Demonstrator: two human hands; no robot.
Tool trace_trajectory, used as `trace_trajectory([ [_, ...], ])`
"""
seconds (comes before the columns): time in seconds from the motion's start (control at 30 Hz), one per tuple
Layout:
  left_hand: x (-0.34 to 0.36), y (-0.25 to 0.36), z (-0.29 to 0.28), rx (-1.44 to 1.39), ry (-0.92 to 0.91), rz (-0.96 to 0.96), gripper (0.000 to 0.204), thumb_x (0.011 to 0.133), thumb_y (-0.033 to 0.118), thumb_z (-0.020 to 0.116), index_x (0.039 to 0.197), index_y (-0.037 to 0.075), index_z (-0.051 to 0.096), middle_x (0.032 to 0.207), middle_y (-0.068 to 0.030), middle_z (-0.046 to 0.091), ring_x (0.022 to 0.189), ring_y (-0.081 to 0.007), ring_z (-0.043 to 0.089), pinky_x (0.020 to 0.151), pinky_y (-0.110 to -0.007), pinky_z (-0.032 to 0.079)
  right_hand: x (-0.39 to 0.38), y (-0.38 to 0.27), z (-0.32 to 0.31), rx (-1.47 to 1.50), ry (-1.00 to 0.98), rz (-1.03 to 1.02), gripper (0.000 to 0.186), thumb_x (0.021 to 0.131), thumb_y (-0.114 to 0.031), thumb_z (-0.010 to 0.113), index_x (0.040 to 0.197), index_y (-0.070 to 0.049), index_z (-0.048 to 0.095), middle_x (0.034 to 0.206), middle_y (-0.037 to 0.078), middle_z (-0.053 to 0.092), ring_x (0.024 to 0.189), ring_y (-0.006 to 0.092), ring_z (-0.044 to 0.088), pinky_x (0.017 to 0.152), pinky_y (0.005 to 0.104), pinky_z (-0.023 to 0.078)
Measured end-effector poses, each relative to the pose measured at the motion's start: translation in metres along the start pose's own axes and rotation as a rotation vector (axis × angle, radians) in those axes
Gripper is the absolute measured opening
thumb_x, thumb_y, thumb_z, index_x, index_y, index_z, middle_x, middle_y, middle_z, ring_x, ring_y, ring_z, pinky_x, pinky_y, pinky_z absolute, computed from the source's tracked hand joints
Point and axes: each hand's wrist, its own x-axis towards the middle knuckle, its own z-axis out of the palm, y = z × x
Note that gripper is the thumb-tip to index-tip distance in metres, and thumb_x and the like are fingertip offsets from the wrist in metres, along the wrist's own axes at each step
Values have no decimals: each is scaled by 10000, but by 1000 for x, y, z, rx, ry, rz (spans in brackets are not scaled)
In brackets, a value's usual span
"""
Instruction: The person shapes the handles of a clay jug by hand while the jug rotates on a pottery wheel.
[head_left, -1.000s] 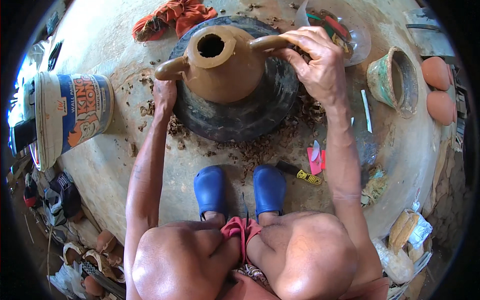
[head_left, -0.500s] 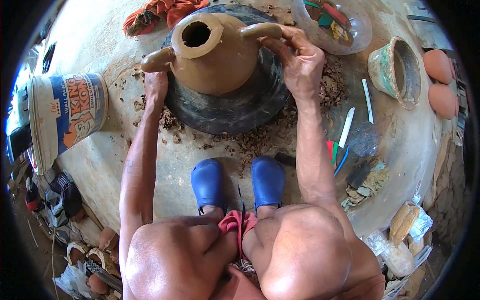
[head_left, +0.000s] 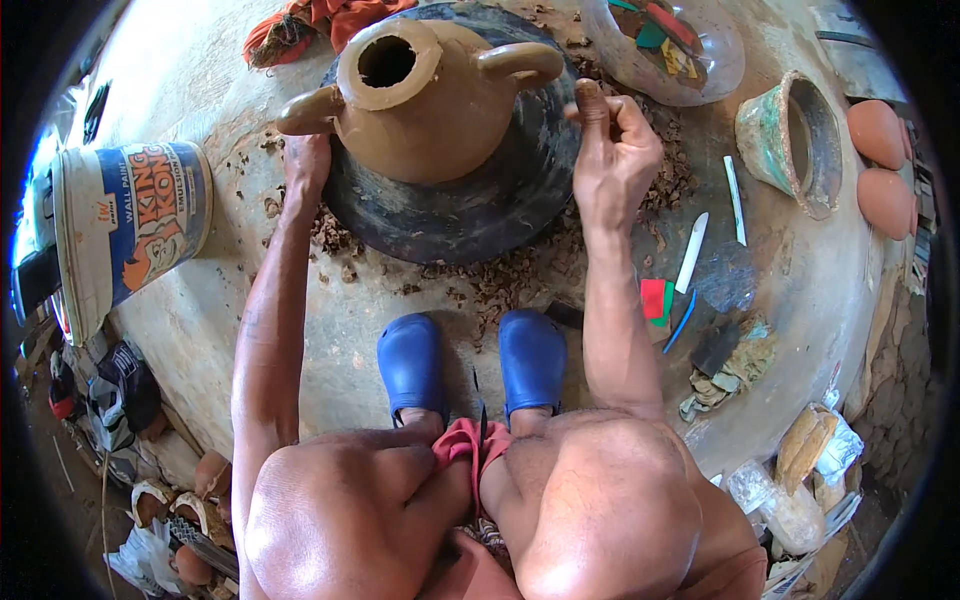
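Note:
A wet brown clay pot with two side handles and a round mouth stands upright on a dark round wheel. My left hand is just below the pot's left handle, at the wheel's left edge, with its fingertips hidden. Off the right handle, beside the wheel's right edge, my right hand is closed, thumb up and fingers curled, with clay on the thumb and no held object visible.
A bucket lies left, orange cloth behind. Right are a clear basin, green crusted pot, two terracotta pots, plastic strips and clay scraps. My blue clogs are below the wheel.
My right hand has let go of the right handle and dropped a little below it. The pot, wheel and both forearms appear slightly higher and further left in view.

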Motion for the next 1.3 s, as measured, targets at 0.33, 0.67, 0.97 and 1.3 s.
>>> trace_trajectory([
  [0.33,-6,4,0,14,1,-111,495,1089,447,546,1365,60,687,1332,-125,711,1256,-243,638,1090,-418,479,-41,-35,47,190,-189,-99,435,1094,-270,523,1272,97,675,1265,356,666,1260,503,613,1278,520,265],
  [0.67,19,-57,-4,84,7,-10,516,1020,398,620,1306,-29,676,1214,-165,741,1079,-257,671,938,-437,520,-49,-24,26,-253,-237,-190,520,1047,-238,497,1441,81,610,1520,253,589,1506,541,403,1207,702,281],
  [0.97,21,-55,-20,230,-108,-19,593,1048,417,596,1500,35,560,1427,-239,652,1340,-356,610,1094,-447,472,-20,14,2,-170,-54,-259,151,980,-192,736,1009,-48,772,1035,132,758,1179,351,659,1047,495,494],
  [1.3,41,-48,-36,347,-149,164,566,1056,384,592,1501,36,560,1423,-238,654,1338,-359,611,1094,-447,472,26,37,12,-69,-386,-240,940,736,-476,964,1536,-154,591,1663,158,468,1578,343,380,1278,484,350],
])
